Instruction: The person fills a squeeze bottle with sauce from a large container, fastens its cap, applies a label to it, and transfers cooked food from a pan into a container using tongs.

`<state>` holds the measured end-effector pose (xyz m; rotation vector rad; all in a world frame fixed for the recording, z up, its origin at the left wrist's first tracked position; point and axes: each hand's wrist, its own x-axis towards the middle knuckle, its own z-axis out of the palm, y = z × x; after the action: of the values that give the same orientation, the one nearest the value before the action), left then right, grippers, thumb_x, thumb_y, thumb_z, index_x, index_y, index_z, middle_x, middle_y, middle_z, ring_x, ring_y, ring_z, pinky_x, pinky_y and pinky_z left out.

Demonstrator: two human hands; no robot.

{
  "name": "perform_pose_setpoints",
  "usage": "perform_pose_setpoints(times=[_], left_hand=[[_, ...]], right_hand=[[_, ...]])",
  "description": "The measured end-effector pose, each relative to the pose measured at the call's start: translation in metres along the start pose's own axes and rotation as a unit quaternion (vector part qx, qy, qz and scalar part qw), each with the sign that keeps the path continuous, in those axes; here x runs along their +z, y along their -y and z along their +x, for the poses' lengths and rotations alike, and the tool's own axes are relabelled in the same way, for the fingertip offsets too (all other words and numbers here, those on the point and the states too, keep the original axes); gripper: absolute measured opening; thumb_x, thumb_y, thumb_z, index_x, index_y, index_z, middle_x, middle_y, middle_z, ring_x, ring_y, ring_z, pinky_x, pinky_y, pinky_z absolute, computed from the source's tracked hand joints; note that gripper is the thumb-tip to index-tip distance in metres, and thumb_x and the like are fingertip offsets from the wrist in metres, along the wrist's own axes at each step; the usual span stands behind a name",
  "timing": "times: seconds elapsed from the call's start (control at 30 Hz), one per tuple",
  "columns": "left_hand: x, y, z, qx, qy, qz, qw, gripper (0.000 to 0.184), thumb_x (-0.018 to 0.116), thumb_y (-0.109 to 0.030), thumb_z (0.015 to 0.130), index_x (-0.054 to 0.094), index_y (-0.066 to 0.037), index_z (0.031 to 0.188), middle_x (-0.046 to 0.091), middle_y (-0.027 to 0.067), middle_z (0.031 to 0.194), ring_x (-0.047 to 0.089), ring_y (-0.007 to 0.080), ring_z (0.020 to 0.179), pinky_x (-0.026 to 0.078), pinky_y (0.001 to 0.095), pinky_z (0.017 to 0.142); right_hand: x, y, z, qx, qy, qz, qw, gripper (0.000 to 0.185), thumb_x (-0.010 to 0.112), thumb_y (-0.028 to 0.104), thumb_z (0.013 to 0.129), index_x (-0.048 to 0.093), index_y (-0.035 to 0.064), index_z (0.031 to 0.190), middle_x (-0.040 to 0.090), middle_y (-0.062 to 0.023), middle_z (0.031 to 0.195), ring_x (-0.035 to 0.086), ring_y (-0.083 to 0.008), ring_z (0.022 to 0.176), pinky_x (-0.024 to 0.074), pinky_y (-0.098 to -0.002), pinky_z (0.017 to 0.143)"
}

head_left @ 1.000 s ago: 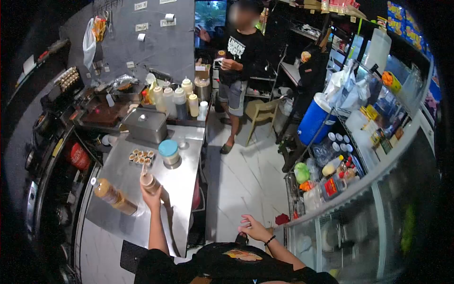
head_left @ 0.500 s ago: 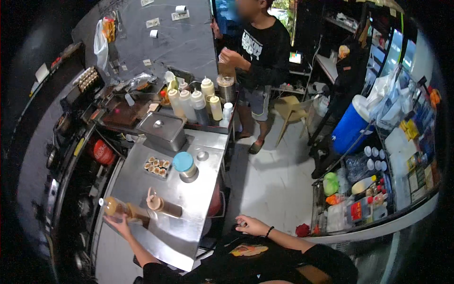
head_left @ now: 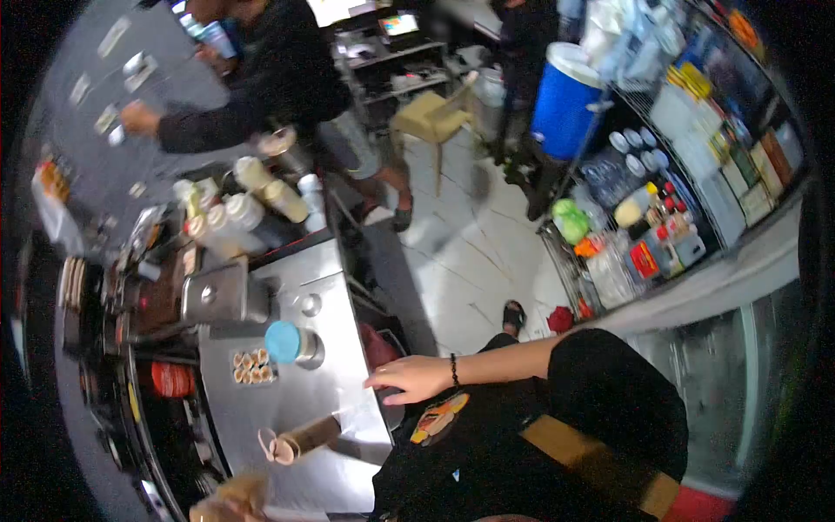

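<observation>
Fingers of the right hand lie loosely parted by the table; the squeeze bottle sits on it, near a blurred shape, probably another bottle. The left hand's hold cannot be told.

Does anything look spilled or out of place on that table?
Nothing clearly stands out. The steel table shows no visible spill; the small rolls sit in rows. The squeeze bottle looks tilted, perhaps just the lens.

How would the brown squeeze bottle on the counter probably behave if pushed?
The squeeze bottle looks tall and narrow, so it may tip if pushed high. Its body seems round, so it would probably roll on the smooth counter once down.
</observation>
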<state>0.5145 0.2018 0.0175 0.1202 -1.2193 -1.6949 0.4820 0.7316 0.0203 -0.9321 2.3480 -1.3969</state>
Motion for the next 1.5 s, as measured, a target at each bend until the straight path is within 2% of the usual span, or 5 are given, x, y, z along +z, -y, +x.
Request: perform_pose_setpoints(times=[0.33,0.63,0.73,1.03,1.5], left_hand=[[0.309,0.072,-0.2,-0.188,0.336,0.026,0.923,0.054,0.048,-0.034,0.086,0.039,-0.004,0.13,0.041,0.0181,0.131,0.04,0.0325,0.123,0.03,0.0473,0.105],[0.516,0.096,-0.495,-0.533,0.634,-0.057,0.558,0.061,0.042,-0.047,0.088,0.036,-0.004,0.132,0.038,0.0179,0.134,0.037,0.0332,0.125,0.029,0.0442,0.106],[0.599,0.011,-0.578,-0.064,0.899,-0.145,0.408,0.051,0.063,-0.026,0.08,0.044,-0.008,0.124,0.046,0.0139,0.128,0.039,0.0217,0.124,0.035,0.0398,0.101],[0.643,-0.043,-0.716,0.007,0.918,-0.286,0.275,0.084,0.075,-0.016,0.07,0.025,-0.003,0.137,0.036,0.0231,0.135,0.035,0.037,0.126,0.031,0.0424,0.102],[0.6,0.262,-0.675,-0.324,0.898,0.292,-0.059,0.066,0.054,-0.05,0.085,0.041,-0.004,0.131,0.054,0.0104,0.122,0.05,0.0244,0.112,0.039,0.0389,0.095]], right_hand=[[-0.112,0.057,-0.041,-0.254,-0.271,0.016,0.929,0.078,0.068,0.03,0.074,0.029,-0.0022,0.134,0.039,-0.023,0.126,0.039,-0.0374,0.117,0.0338,-0.042,0.098],[-0.199,-0.006,-0.226,0.142,-0.622,0.043,0.769,0.097,0.084,0.023,0.054,0.03,0.0038,0.133,0.04,-0.017,0.131,0.044,-0.0321,0.117,0.0363,-0.038,0.099],[-0.206,-0.004,-0.296,0.177,-0.71,-0.038,0.68,0.092,0.081,0.006,0.057,0.029,0.0027,0.133,0.036,-0.0146,0.135,0.038,-0.0246,0.126,0.0325,-0.0349,0.104],[-0.189,-0.049,-0.417,0.197,-0.888,-0.321,0.264,0.098,0.082,0.005,0.052,0.025,0.0032,0.132,0.033,-0.0195,0.135,0.039,-0.03,0.122,0.0326,-0.0407,0.102],[-0.184,-0.114,-0.558,0.256,-0.938,-0.232,0.008,0.094,0.084,0.005,0.052,0.03,0.0006,0.128,0.038,-0.0153,0.129,0.04,-0.0257,0.118,0.0331,-0.0395,0.102]])
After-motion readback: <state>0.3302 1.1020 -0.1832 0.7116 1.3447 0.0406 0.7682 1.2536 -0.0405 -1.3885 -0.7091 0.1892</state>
